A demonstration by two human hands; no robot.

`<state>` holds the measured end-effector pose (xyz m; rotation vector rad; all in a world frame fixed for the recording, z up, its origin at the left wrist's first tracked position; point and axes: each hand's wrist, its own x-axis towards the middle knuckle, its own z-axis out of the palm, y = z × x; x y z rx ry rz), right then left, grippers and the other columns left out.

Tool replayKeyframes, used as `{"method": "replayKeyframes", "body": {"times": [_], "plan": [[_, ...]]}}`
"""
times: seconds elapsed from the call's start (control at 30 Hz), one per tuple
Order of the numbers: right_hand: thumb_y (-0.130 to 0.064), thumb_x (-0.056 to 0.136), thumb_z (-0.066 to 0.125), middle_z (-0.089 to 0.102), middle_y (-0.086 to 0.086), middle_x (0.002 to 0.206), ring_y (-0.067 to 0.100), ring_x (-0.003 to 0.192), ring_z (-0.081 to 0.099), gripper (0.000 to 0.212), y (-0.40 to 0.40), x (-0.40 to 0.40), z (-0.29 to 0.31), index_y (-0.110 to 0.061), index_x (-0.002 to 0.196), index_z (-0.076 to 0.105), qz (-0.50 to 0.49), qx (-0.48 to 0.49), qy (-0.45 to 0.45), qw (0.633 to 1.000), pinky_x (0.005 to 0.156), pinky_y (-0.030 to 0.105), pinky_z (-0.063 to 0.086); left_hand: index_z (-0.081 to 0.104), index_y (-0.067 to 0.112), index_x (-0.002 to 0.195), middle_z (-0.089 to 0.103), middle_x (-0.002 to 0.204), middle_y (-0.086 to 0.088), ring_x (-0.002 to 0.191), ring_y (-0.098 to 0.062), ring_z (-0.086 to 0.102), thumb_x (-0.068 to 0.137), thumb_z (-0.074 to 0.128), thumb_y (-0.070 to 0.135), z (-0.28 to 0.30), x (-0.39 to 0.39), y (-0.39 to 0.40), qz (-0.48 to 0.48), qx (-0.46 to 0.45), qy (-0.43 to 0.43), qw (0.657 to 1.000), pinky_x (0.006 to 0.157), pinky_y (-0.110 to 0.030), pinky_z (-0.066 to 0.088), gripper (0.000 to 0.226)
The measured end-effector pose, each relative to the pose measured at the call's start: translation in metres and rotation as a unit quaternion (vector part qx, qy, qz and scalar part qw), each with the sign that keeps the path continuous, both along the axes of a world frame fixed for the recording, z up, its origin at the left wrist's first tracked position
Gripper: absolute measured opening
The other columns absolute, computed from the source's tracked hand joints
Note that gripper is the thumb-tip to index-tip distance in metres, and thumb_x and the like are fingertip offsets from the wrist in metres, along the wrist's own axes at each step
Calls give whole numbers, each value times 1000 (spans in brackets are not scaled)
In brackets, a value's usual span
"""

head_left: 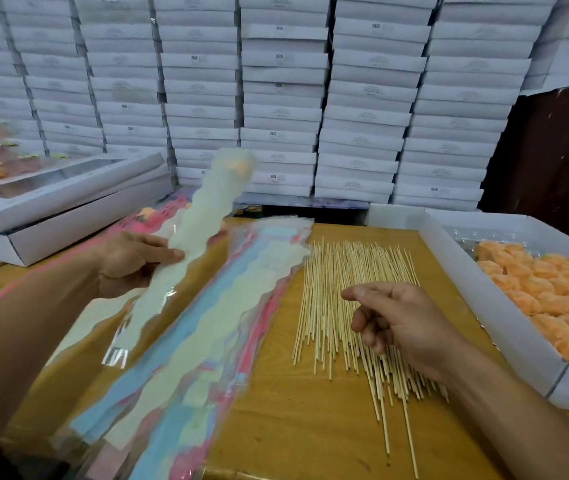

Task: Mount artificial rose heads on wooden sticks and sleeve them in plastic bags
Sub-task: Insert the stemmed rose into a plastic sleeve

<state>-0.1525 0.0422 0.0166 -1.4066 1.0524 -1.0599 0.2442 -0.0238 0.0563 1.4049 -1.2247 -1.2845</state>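
Centre frame lie pale wooden sticks (342, 306) fanned beside a pastel pile of plastic bags (207, 341), peach rose heads (553, 296) boxed right, one sleeved rose (203, 216) raised upper left.

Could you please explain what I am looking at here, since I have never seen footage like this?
This is one picture from a camera worn on a person's head, looking down at their two bare hands. The left hand holds a sleeved rose, its orange head already inside a pale plastic bag. The right hand hovers with loosely curled fingers over a pile of wooden sticks, holding nothing. On the wooden table lie a stack of coloured bags and a white tray of orange rose heads. White boxes are stacked behind.
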Motion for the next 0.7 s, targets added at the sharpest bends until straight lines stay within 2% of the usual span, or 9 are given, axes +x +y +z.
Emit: {"method": "replayKeyframes", "body": {"times": [0.07,0.13,0.23,0.4,0.53,0.63,0.7], "plan": [[-19,99,58,68,12,71,18,52,58,18,0,0,0,-12,108,73,2,1,1,1000,41,24,44,75,0,92,74,92,-17,69,-22,73,68,80,8,-6,32,-11,16,-3,-32,999,62,-31,61,25],[-19,99,59,68,12,71,19,52,58,18,0,1,0,-12,108,73,3,2,4,1000,41,24,44,70,1,110,73,107,-21,89,-30,74,69,88,15,-14,65,-21,32,2,-81,996,80,-41,61,47],[-18,99,59,68,12,72,19,52,58,18,0,0,-1,-12,107,74,5,2,11,1000,42,24,44,71,9,115,71,116,-20,107,-40,69,64,95,30,-33,119,-39,50,23,-121,991,95,-55,54,61],[-19,97,61,68,12,72,19,52,58,18,0,2,-1,-12,106,74,11,7,16,1000,41,25,44,72,7,113,71,116,-22,104,-41,70,60,97,26,-54,175,-48,93,49,-138,985,90,-56,56,61],[-17,97,61,68,13,71,19,50,58,16,0,2,-2,-12,103,75,16,11,8,1000,40,25,44,72,-1,109,71,111,-26,102,-47,68,67,93,16,-37,157,-24,104,92,-177,974,89,-56,56,50],[-19,95,64,68,14,72,19,50,57,15,-1,1,-2,-16,97,78,22,11,4,1000,39,25,44,73,-4,100,74,99,-25,94,-44,70,65,91,15,-30,147,-15,126,94,-227,961,79,-48,60,44],[-20,95,64,68,15,72,19,51,58,15,-2,1,-3,-19,94,79,28,9,4,1000,40,25,45,72,-4,97,73,97,-26,94,-46,69,67,91,15,-28,141,-13,149,100,-261,949,84,-52,59,40]]}}
